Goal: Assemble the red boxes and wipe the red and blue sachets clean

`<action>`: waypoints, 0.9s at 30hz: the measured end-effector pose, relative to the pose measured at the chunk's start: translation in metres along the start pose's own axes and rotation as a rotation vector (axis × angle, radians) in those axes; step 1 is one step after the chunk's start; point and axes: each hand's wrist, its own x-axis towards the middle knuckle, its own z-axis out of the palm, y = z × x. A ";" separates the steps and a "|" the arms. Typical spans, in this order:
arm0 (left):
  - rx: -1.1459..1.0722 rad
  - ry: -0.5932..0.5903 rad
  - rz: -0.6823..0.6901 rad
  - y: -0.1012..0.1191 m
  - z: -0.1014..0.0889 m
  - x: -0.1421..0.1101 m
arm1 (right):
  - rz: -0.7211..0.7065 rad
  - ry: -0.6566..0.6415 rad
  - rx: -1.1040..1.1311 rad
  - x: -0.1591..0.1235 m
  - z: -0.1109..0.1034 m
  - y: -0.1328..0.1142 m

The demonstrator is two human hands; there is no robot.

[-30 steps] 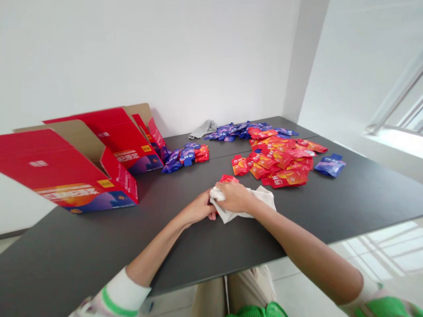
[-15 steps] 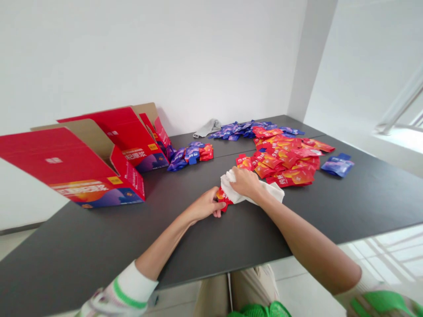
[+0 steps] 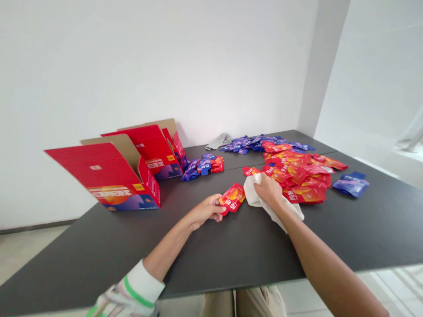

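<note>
A white wall (image 3: 165,66) is seen behind a dark surface (image 3: 99,251). At the left of the surface, opened red cardboard cartons (image 3: 109,165) are standing, and just beside them a small pile of blue and red sachets (image 3: 202,168) is placed. Further back, a grey cloth (image 3: 218,141) is lying near the wall. In the middle, the left hand (image 3: 206,210) is resting on the surface, and its fingers (image 3: 220,210) are narrowly closed and touch the lower edge of a red sachet (image 3: 233,197); whether it is gripped cannot be told. Just beside this sachet, a white cloth (image 3: 261,200) is bunched by the right hand (image 3: 269,189), whose fingers are closed on it. To the right, a large heap of red sachets (image 3: 297,176) is spread, with blue sachets (image 3: 251,143) behind it and a few other blue sachets (image 3: 352,185) at the far right.
</note>
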 end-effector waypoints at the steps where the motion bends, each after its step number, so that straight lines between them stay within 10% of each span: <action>1: -0.053 0.027 0.013 0.007 -0.010 -0.002 | 0.006 0.008 0.016 0.001 -0.002 0.003; 12: 0.000 0.694 0.074 0.064 -0.125 0.057 | -0.066 -0.014 0.066 0.009 0.010 0.006; 17: 0.334 0.868 -0.057 0.037 -0.121 0.067 | -0.057 -0.024 0.045 0.008 0.006 0.004; 21: 0.614 0.956 0.096 0.028 -0.100 0.068 | -0.115 -0.010 0.021 -0.004 0.003 -0.006; 27: 1.219 0.629 0.335 0.050 -0.066 0.135 | -0.456 -0.039 -0.026 -0.029 0.010 -0.023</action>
